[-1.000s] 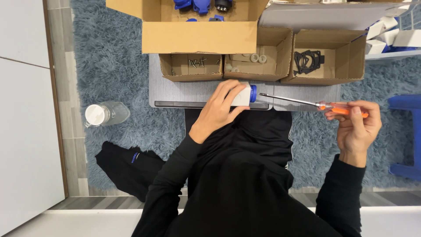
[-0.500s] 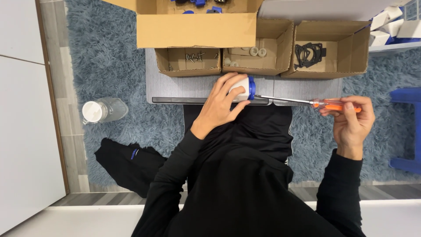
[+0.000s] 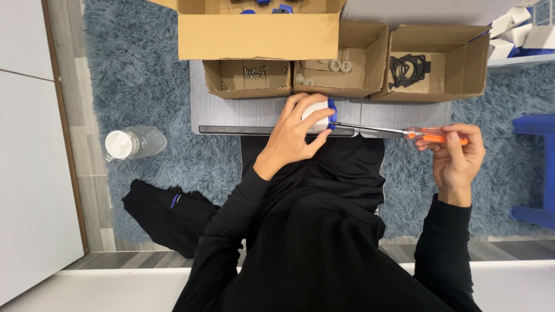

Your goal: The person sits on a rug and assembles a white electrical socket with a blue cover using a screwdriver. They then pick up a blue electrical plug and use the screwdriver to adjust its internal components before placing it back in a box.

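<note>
Left hand (image 3: 295, 130) is wrapping around a small white part with a blue end (image 3: 321, 112), fingers curled over its top and thumb underneath, clamping it shut in the grip. The part is sitting at the near edge of a grey tray (image 3: 231, 112), just above the person's lap.

Right hand (image 3: 457, 156) is closing on the orange handle of a screwdriver (image 3: 404, 132), fingertips pinching the handle from both sides. The metal shaft is running level toward the left, and its tip is touching the blue end of the part.

The tray is lying across a shaggy blue-grey rug (image 3: 144, 75). Along its far side three open cardboard boxes are standing in a row: a left box with screws (image 3: 248, 75), a middle box with small white rings (image 3: 341, 66), and a right box with black flat pieces (image 3: 430, 63). A larger cardboard box (image 3: 257, 34) is sitting behind and partly over the left one; blue pieces are showing at its top, too cut off to tell more.

A clear plastic bottle with a white cap (image 3: 132, 143) is lying on its side on the rug, well apart to the left. A black cloth bundle (image 3: 167, 214) is resting beside the person's left elbow. A blue stool (image 3: 535, 167) is standing at the right edge.
</note>
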